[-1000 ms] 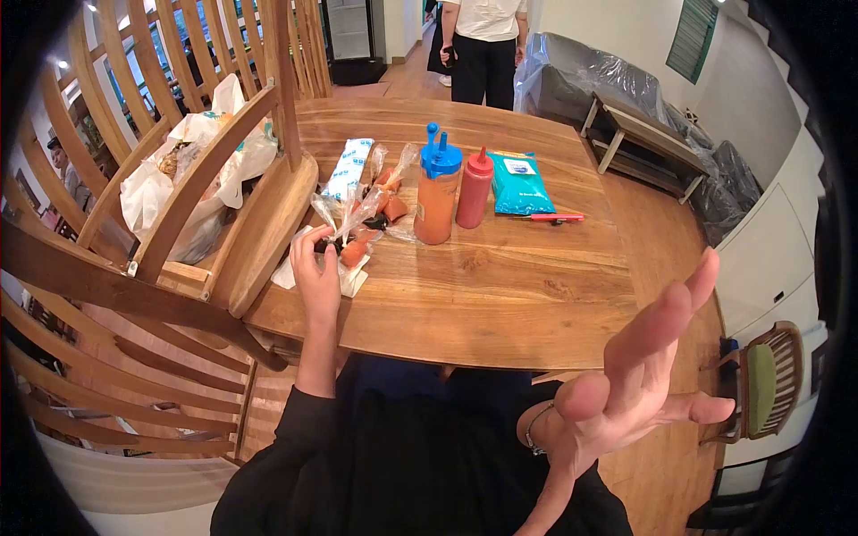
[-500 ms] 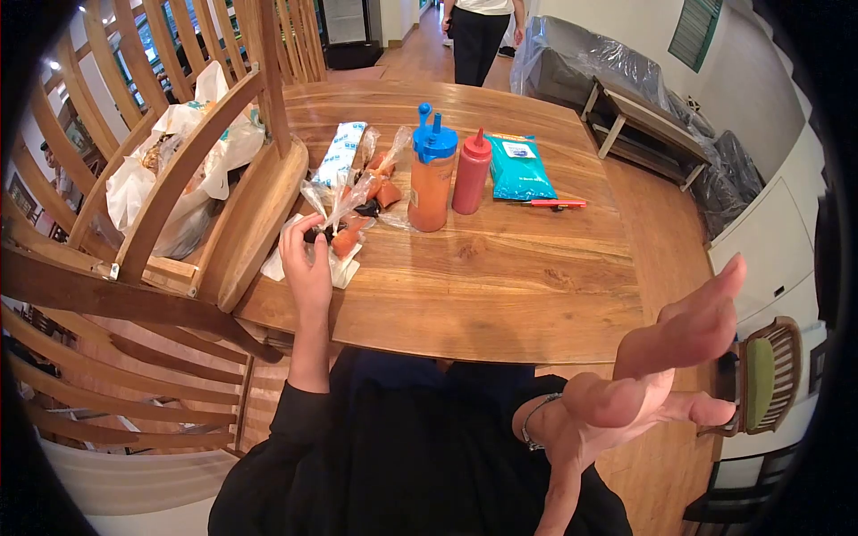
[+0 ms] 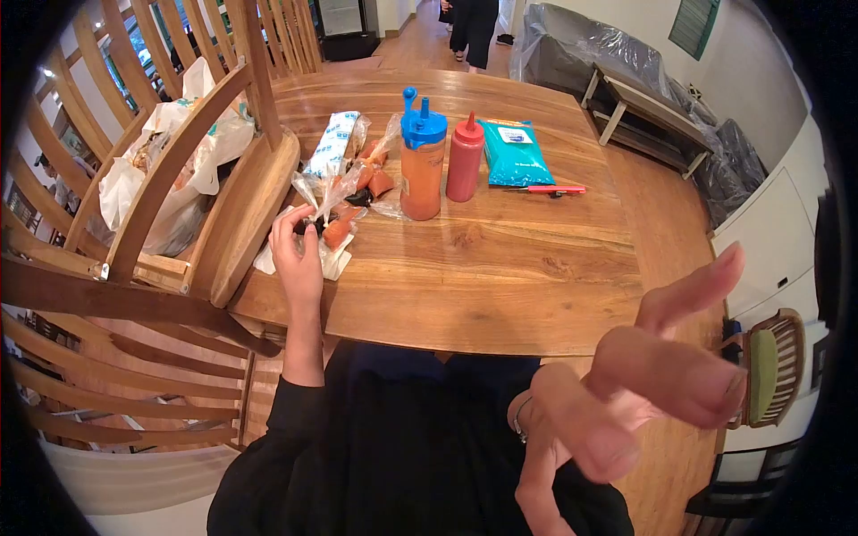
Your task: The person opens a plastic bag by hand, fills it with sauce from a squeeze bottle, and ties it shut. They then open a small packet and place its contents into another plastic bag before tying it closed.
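Observation:
My left hand (image 3: 298, 261) rests at the table's left front. Its fingers curl around a small knotted plastic bag of dark sauce (image 3: 304, 226), mostly covered by them. Right beside it lies a bag of orange sauce (image 3: 337, 234) on white paper (image 3: 333, 262), with more clear bags behind. Close to the camera, my right hand (image 3: 626, 384) is raised off the table's front right edge, holding nothing. Its index finger stretches up and right, while the other fingers are partly bent and apart.
On the wooden table (image 3: 500, 304) stand an orange bottle with a blue lid (image 3: 422, 174) and a red squeeze bottle (image 3: 465, 161). A teal packet (image 3: 517, 156) and a red pen (image 3: 556, 189) lie to their right. An upturned wooden chair (image 3: 234, 223) and white bag (image 3: 179, 201) occupy the left.
My right hand has turned, its middle fingers bending toward the camera. My left hand stays at the sauce bag. The view has shifted slightly, and the person at the back has moved farther off.

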Demonstrator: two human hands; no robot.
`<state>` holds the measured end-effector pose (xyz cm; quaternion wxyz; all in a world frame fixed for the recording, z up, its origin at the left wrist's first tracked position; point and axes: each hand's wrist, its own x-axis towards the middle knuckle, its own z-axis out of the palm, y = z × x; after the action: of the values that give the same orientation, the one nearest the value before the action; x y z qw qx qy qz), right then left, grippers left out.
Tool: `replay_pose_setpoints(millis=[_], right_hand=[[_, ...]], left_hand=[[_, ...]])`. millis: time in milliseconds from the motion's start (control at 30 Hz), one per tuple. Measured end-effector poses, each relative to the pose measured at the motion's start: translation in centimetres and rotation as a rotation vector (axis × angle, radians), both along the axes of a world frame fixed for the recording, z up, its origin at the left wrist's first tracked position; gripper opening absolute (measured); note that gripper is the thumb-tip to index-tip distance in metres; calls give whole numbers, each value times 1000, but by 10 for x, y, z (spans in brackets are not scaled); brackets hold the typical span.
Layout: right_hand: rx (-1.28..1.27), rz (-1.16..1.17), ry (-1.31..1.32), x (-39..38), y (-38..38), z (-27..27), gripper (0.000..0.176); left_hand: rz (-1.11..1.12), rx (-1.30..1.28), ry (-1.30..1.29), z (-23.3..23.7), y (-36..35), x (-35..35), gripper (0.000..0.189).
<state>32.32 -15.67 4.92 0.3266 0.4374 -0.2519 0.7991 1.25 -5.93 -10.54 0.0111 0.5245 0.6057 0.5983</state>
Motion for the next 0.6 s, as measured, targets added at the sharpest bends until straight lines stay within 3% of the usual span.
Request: replay_pose_setpoints(millis=[67,233,300,433,500,600], right_hand=[[-31,-97,-8,-2,2,2,92],[-116,-844,-105,-17,47,10,84],[-165,-1341,-279,-15,76,9,71],[-136,-1916,-381,-17,145,4,40],[19,-2151,-451,-17,181,-13,40],[245,-2323,-620,-18,226,-66,42]], left_hand=[[2,-5,-14,1,-2,1,20],[25,-9,19,1,-1,2,20],[31,-3,38,1,-1,3,21],[36,9,64,-4,2,-2,24],[36,9,59,-5,2,-2,25],[56,-8,93,-4,1,0,27]])
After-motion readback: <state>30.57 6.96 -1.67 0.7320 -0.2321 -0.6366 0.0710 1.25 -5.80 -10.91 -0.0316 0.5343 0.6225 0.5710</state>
